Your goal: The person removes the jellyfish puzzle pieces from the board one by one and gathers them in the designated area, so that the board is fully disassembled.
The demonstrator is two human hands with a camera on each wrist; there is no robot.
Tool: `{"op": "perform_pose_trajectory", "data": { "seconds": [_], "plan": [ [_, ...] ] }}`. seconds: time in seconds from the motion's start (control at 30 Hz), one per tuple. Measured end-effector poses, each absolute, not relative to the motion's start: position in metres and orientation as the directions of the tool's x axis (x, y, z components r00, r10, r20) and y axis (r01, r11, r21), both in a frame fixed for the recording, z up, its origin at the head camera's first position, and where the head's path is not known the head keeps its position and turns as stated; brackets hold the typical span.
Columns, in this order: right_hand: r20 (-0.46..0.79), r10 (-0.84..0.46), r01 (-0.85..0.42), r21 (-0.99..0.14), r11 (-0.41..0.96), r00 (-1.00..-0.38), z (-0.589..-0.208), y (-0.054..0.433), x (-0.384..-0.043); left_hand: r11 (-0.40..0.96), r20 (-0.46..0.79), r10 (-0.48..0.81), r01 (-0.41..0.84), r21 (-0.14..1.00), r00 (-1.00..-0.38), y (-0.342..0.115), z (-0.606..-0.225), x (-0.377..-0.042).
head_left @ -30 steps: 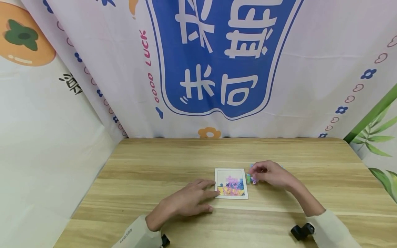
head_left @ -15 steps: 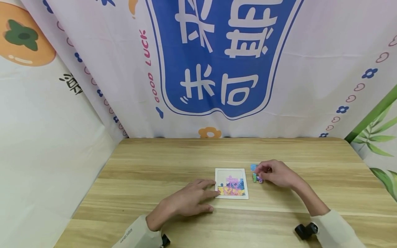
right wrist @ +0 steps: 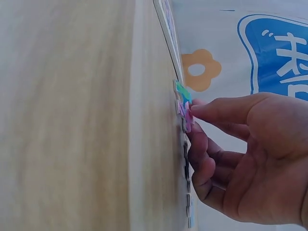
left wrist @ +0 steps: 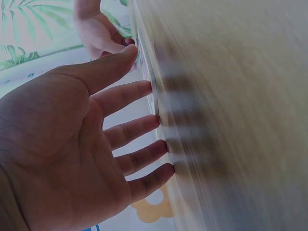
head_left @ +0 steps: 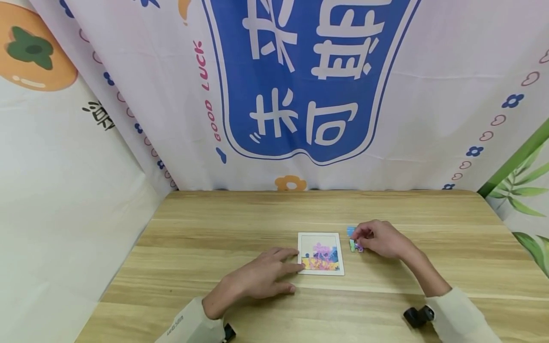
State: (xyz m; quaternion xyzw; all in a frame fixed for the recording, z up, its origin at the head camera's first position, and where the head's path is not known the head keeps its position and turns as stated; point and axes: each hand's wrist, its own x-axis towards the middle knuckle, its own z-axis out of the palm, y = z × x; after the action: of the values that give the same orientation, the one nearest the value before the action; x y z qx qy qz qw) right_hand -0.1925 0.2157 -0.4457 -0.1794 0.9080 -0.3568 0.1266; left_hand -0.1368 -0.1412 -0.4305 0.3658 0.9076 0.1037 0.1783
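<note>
I see left hand (head_left: 266, 276), fingers extended, touching left edge of the puzzle tray (head_left: 310, 242); right hand (head_left: 379, 240) pinching pink puzzle piece (right wrist: 187, 117), right of tray. Blue piece (head_left: 351, 231) just beyond, on counter (head_left: 240, 216). Printed cloth (head_left: 171, 119) behind.

Narrow gap (bare tabletop (head_left: 346, 257)) between white-rimmed board (head_left: 310, 244) and puzzle pieces (head_left: 352, 246)

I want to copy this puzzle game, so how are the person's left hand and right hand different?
The left hand has spread, nearly straight fingers; the right hand has curled ones. The left hand rests at the left edge of the puzzle board, while the right hand pinches a pink puzzle piece off to the board's right. Both hands are bare, with light sleeves.
</note>
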Motion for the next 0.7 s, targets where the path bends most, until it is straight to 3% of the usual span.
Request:
{"op": "perform_pose_trajectory", "data": {
  "seconds": [0.7],
  "plan": [
    [-0.095,-0.412,-0.243,-0.682,0.69,-0.906,-0.445,0.2094,-0.1921,0.717,-0.256,0.695,0.616,0.328,-0.672,-0.1397,-0.4278,-0.1368]
  ]
}}
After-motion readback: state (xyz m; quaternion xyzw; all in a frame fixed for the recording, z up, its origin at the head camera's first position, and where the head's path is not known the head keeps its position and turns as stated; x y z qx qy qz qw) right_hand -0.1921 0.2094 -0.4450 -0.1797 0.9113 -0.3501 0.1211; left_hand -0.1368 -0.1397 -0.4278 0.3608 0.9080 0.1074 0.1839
